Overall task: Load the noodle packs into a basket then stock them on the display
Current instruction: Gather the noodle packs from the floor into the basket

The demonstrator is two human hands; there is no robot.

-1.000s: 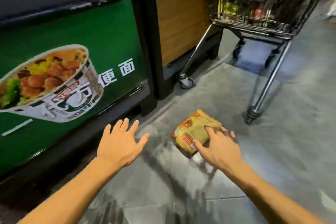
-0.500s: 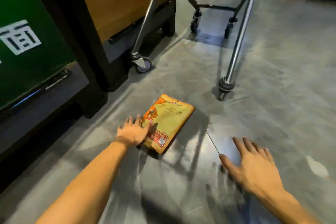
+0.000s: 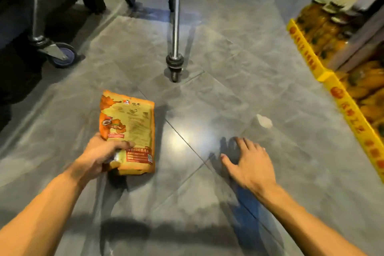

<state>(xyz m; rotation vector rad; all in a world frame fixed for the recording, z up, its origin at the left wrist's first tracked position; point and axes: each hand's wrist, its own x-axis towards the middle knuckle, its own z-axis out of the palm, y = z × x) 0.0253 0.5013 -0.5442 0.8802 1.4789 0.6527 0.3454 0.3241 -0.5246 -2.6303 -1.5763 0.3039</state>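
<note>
Grey polished tile floor [image 3: 218, 52] underfoot. Left hand [image 3: 99, 155]: grip clamped on near end of orange-yellow plastic noodle pack [image 3: 131, 129], low over floor. Chrome trolley leg [image 3: 176, 27] beyond. Right hand [image 3: 250, 163]: fingers apart, empty. No basket visible; loading barely begun, stocking untouched.

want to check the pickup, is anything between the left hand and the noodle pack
Nothing visible: the left hand already grips the noodle pack at its lower left corner. The right hand hangs open beside it, holding nothing.
</note>
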